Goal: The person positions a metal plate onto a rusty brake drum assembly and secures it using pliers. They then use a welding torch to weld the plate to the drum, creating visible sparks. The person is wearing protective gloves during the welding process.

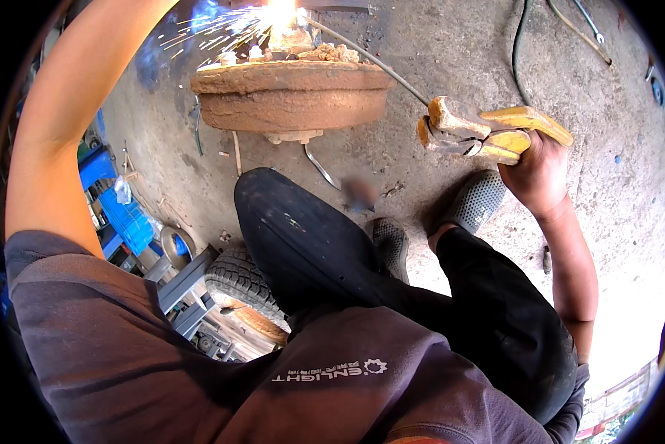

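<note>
The right hand [541, 174], right of centre in the frame, is closed around a worn yellow clamp-like electrode holder [506, 140]. From its jaws a thin grey metal rod [377, 62] slants toward the upper left, reaching a white-orange glare with flying sparks [281, 26] at the top edge. Directly below the glare, in the upper middle, is a thick, round, rust-brown metal drum [292, 96]. The bare left forearm [88, 74] runs past the upper edge, so how the left hand is held cannot be told
</note>
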A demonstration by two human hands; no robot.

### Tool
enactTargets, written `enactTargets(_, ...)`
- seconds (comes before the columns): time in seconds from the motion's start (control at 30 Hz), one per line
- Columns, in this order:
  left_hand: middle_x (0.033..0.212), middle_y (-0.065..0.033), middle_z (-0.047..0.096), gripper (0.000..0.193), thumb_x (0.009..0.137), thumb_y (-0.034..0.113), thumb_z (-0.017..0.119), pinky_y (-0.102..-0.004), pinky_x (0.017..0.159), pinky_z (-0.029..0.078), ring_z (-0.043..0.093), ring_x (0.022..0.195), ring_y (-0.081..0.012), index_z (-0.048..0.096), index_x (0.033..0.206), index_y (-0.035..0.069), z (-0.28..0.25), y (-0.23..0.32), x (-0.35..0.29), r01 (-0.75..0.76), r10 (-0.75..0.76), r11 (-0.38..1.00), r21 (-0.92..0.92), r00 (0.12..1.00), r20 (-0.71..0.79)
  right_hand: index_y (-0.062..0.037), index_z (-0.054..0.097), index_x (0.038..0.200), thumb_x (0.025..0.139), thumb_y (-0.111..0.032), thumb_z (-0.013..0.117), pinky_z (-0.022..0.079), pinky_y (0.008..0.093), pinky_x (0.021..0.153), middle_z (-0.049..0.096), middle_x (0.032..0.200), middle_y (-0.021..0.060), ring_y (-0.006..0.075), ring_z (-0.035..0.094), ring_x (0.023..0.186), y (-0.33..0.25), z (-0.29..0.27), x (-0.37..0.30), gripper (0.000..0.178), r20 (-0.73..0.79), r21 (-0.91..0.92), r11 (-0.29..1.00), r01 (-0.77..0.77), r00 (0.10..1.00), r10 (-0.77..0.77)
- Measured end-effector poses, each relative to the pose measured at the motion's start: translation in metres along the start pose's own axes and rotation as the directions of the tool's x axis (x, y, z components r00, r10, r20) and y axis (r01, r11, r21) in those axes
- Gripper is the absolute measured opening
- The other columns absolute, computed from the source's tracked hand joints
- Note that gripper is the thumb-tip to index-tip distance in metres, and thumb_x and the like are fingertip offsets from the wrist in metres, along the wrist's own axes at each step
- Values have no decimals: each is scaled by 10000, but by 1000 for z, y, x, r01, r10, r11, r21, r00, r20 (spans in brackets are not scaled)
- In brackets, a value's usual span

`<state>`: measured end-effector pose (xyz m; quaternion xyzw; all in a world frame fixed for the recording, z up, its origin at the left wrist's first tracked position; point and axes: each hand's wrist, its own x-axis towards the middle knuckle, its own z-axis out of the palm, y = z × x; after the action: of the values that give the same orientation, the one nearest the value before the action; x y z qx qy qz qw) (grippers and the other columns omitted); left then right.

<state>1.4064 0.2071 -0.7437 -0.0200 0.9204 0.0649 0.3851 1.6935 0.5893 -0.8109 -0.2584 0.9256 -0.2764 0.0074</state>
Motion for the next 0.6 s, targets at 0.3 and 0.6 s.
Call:
enactTargets(0.3,597,-120,646,271,684,114,895,-326,369,473,599,418,-195,700,816,-20,0,-1,2,21,-20,999,-34,999,31,-75,660,959,668,-77,781,505,440,747,671,921,124,363,640,840,6,0,-6,315,57,76,997,8,998,-13)
enactTargets(0.6,600,-96,643,273,661,117,906,-326,364,451,593,424,-189,716,811,-10,0,2,3,-39,39,999,-30,999,14,-44,623,918,671,-99,762,522,443,710,657,861,145,355,648,787,12,-2,-11,289,21,49,998,30,999,-31)
